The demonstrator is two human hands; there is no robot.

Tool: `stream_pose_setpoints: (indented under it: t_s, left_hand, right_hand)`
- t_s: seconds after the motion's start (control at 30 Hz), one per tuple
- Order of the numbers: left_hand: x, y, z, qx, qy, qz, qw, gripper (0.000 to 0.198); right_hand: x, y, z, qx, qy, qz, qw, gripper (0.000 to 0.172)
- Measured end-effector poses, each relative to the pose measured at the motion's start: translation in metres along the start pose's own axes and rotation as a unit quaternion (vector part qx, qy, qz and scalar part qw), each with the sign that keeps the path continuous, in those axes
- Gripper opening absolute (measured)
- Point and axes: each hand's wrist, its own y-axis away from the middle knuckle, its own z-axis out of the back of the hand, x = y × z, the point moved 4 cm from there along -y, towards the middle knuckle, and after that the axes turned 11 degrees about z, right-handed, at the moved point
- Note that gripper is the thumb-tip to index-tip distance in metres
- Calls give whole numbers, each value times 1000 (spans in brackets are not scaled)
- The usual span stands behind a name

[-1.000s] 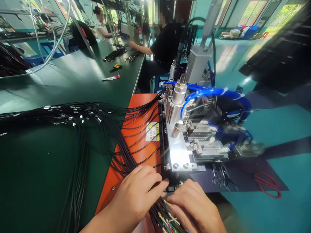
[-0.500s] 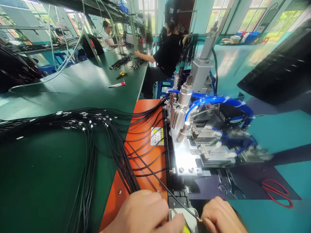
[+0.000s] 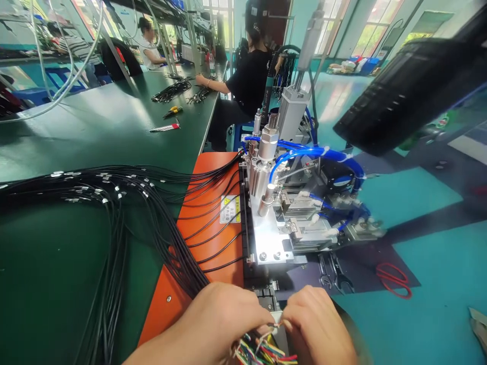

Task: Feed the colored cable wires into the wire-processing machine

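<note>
Both my hands are at the bottom centre of the view, in front of a pneumatic bench machine with an aluminium base plate. My left hand and my right hand come together, fingertips pinching thin wire ends above a bundle of multicoloured wires. Many black cables with metal terminals run across the green mat and over an orange plate. The cables lead towards my left hand. My hands hide the machine's front edge and the wires' ends.
Blue air tubes loop over the machine. Wrenches and a red cord lie on a dark mat to its right. A black monitor hangs upper right. Further along the green bench, a seated co-worker handles wire bundles beside pliers.
My hands have moved closer together. The single black cable stretched between them earlier no longer shows, and the coloured wires now sit under my fingers. The view has also shifted slightly.
</note>
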Motion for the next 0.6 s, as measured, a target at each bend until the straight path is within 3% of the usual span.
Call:
stream_pose_setpoints:
  t_s: [0.1,0.2,0.3,0.6]
  left_hand:
    - [4,1,5,-54,111,31,992,21]
    - [6,5,3,-135,147,27,979,14]
    - [6,8,0,-178,130,22,975,10]
    - [3,8,0,-210,88,23,974,14]
  right_hand:
    - [-8,-1,5,-61,-74,-135,986,28]
    - [-14,4,2,-33,-200,-264,943,16]
    - [-12,5,-4,-13,-287,-282,915,9]
    - [-11,4,-9,-30,-335,-356,872,12]
